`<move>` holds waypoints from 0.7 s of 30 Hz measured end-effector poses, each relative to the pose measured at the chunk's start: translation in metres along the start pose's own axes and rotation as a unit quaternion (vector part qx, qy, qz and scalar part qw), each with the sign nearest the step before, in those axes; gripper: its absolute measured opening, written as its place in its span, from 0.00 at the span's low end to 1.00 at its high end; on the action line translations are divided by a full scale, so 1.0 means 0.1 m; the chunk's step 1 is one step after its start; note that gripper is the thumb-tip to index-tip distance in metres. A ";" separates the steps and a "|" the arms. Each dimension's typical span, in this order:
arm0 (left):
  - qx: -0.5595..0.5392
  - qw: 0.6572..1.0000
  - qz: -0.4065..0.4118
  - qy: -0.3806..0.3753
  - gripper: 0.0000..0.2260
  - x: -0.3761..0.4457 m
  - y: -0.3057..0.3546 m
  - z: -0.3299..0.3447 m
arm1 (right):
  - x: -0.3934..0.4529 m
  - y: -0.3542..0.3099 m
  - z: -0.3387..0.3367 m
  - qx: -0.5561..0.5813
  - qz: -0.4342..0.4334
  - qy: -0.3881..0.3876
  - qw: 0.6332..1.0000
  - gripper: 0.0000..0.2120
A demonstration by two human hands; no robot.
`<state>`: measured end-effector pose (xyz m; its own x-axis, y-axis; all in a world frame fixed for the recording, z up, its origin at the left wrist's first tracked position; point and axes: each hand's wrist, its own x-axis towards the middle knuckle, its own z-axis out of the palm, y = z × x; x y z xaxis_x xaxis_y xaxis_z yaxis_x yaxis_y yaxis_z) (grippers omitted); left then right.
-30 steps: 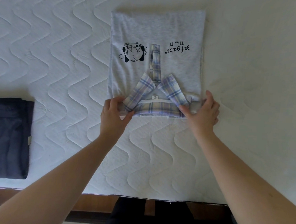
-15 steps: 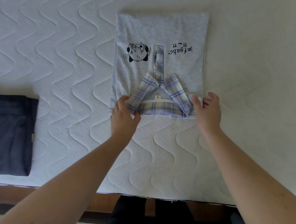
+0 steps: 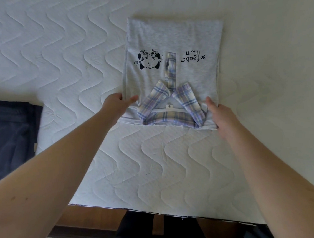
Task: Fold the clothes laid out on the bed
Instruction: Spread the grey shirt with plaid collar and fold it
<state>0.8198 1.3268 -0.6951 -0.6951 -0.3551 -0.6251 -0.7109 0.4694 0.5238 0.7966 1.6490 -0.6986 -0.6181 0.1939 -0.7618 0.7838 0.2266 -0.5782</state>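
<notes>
Quilted white mattress cover [image 3: 63, 60] surrounds your work on every side, its wavy stitching running out to the wooden bed frame [image 3: 93, 220] at the near edge. Off to your left a dark navy folded garment [image 3: 7, 142] lies near that edge, well apart from the grey shirt [image 3: 176, 36]. Nothing lies between your hands and the shirt, which rests flat in the middle of the bed, sides folded in, plaid collar [image 3: 171, 108] toward you and the cartoon print [image 3: 149, 59] upside down.

Your left hand [image 3: 116, 105] pinches the shirt's near left edge, thumb on top and fingers tucked under the fabric. Your right hand [image 3: 221, 116] grasps the near right edge the same way, thumb lying on the cloth.

Half a second ago your hands sat lower, at the collar's corners; they have since slid outward and a little farther up the sides. The shirt itself has not shifted on the mattress.
</notes>
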 end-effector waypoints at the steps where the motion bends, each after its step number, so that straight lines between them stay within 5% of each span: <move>1: 0.001 1.000 0.015 -0.006 0.14 0.00 0.04 0.01 | 0.01 0.02 0.01 0.002 -0.006 0.017 1.000 0.20; 9: -0.212 0.976 -0.011 -0.053 0.14 -0.08 -0.09 0.03 | -0.05 0.16 0.05 -0.035 -0.092 0.079 0.992 0.14; 17: -0.229 0.963 -0.122 -0.072 0.16 -0.04 -0.31 0.01 | -0.06 0.20 -0.03 0.016 -0.003 0.015 1.000 0.23; 21: -0.253 0.955 -0.099 -0.118 0.21 -0.07 -0.32 0.07 | -0.15 0.18 -0.01 0.031 -0.040 0.000 0.999 0.17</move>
<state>0.8482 1.3198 -0.7114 -0.5406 -0.1758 -0.8227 -0.8283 -0.0600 0.5571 0.8202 1.6511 -0.6977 -0.6790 0.1785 -0.7122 0.7341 0.1817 -0.6543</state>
